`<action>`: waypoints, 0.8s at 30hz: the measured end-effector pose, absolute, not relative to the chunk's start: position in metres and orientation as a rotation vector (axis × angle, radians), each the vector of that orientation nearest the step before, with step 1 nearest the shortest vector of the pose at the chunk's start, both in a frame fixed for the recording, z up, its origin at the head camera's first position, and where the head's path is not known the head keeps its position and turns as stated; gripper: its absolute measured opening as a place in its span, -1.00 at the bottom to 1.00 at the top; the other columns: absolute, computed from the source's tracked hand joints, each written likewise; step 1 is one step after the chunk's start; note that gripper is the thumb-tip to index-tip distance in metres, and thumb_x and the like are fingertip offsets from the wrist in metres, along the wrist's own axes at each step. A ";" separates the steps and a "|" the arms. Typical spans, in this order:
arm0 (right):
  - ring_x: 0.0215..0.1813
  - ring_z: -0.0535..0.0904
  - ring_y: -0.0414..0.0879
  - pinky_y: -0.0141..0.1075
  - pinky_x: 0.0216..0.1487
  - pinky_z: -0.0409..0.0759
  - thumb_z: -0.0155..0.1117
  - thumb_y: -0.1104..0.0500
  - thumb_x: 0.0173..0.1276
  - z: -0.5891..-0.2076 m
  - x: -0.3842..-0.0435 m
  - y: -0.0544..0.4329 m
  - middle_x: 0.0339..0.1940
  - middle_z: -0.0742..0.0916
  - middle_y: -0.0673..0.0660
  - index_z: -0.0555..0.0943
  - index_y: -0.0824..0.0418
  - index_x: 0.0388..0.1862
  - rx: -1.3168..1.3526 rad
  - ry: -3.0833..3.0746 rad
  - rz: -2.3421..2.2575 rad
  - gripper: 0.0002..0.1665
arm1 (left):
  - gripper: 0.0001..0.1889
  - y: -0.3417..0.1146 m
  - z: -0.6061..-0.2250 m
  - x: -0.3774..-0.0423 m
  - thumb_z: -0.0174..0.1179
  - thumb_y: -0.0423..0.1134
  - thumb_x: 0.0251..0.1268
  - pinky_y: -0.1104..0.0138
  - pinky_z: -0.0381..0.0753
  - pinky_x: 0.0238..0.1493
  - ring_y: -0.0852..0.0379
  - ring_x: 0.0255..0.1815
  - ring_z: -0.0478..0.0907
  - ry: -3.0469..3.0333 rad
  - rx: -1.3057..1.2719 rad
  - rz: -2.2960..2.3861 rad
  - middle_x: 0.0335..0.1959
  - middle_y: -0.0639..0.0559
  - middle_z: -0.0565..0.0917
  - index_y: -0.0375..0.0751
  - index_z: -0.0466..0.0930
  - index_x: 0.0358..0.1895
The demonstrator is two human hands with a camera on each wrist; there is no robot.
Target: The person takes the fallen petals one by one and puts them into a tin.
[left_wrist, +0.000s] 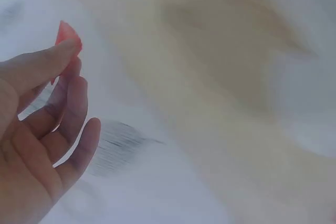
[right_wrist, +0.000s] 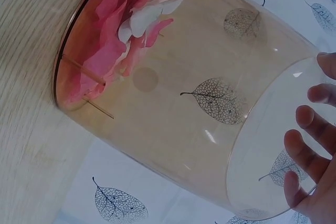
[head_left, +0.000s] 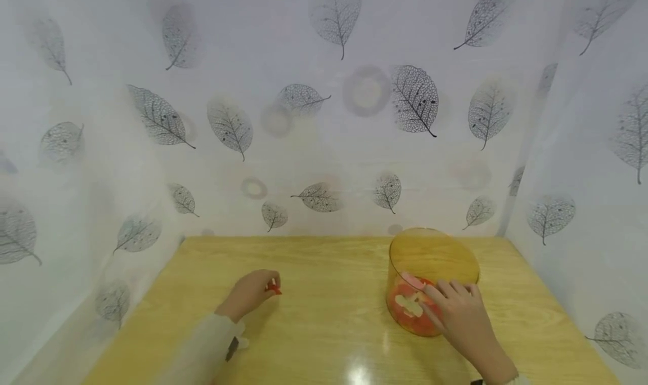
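My left hand pinches a small red petal between thumb and fingertips, held over the left half of the table. In the left wrist view the petal juts up past the thumb, the other fingers loosely bent. On the right is a see-through amber container with a wide, slanted mouth. Pink, red and white petals are heaped at its bottom. My right hand is at the container's near side, fingers spread and slightly bent; in the right wrist view its fingertips are around the rim.
Two thin brown sticks show low in the container beside the petals. The light wooden table ends at a white sheet printed with grey leaves, which rises behind and along both sides.
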State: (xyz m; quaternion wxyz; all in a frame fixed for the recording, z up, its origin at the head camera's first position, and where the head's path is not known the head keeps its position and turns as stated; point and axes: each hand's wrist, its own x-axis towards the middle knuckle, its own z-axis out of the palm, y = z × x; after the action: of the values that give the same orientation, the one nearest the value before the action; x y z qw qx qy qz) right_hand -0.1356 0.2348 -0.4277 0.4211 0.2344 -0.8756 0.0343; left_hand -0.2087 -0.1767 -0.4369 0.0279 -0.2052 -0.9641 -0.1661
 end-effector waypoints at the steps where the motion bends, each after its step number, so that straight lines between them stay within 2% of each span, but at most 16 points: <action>1: -0.50 0.48 -0.03 -0.15 -0.40 0.31 -0.47 -0.31 0.47 -0.428 -0.135 0.235 -0.55 0.59 0.01 0.57 0.10 -0.41 0.587 -2.195 0.084 -0.25 | -0.83 -0.165 -0.430 -0.209 0.34 -0.36 0.02 0.36 0.52 -0.38 0.22 -0.42 0.54 -2.947 -0.667 -0.519 -0.46 0.12 0.64 -0.04 0.53 -0.43; 9: -0.50 0.49 -0.03 -0.14 -0.41 0.33 -0.46 -0.32 0.47 -0.427 -0.134 0.237 -0.55 0.59 0.02 0.59 0.10 -0.40 0.578 -2.193 0.081 -0.24 | -0.92 -0.056 -0.364 -0.207 0.28 -0.23 0.16 0.46 0.55 -0.30 0.27 -0.34 0.61 -2.697 -0.974 -0.608 -0.34 0.15 0.69 0.00 0.58 -0.30; 14: -0.52 0.46 -0.04 -0.15 -0.41 0.29 -0.44 -0.32 0.47 -0.426 -0.135 0.237 -0.57 0.57 0.00 0.57 0.08 -0.41 0.578 -2.186 0.091 -0.27 | -0.91 0.007 -0.334 -0.205 0.26 -0.17 0.20 0.51 0.52 -0.28 0.29 -0.34 0.60 -2.514 -1.144 -0.505 -0.34 0.18 0.69 0.00 0.57 -0.26; 18: -0.53 0.44 -0.05 -0.16 -0.41 0.28 -0.44 -0.32 0.47 -0.425 -0.136 0.237 -0.58 0.55 -0.02 0.56 0.06 -0.41 0.587 -2.176 0.096 -0.29 | -0.88 0.040 -0.327 -0.212 0.24 -0.13 0.23 0.55 0.50 -0.27 0.32 -0.31 0.59 -2.527 -1.180 -0.348 -0.29 0.20 0.69 0.03 0.59 -0.19; 24: -0.52 0.44 -0.06 -0.15 -0.42 0.30 -0.44 -0.30 0.48 -0.426 -0.134 0.235 -0.58 0.53 -0.03 0.55 0.05 -0.42 0.604 -2.164 0.090 -0.31 | -0.67 0.060 -0.343 -0.223 0.20 -0.04 0.26 0.46 0.49 -0.19 0.26 -0.23 0.52 -2.698 -1.148 -0.211 -0.13 0.16 0.62 0.11 0.53 0.08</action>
State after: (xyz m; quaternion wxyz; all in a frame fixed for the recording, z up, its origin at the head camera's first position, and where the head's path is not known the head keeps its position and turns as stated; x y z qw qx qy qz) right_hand -0.1342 0.2346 -0.4256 0.4319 0.2423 -0.8680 0.0361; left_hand -0.2227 0.0599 -0.3425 0.1008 -0.3884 -0.9132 -0.0713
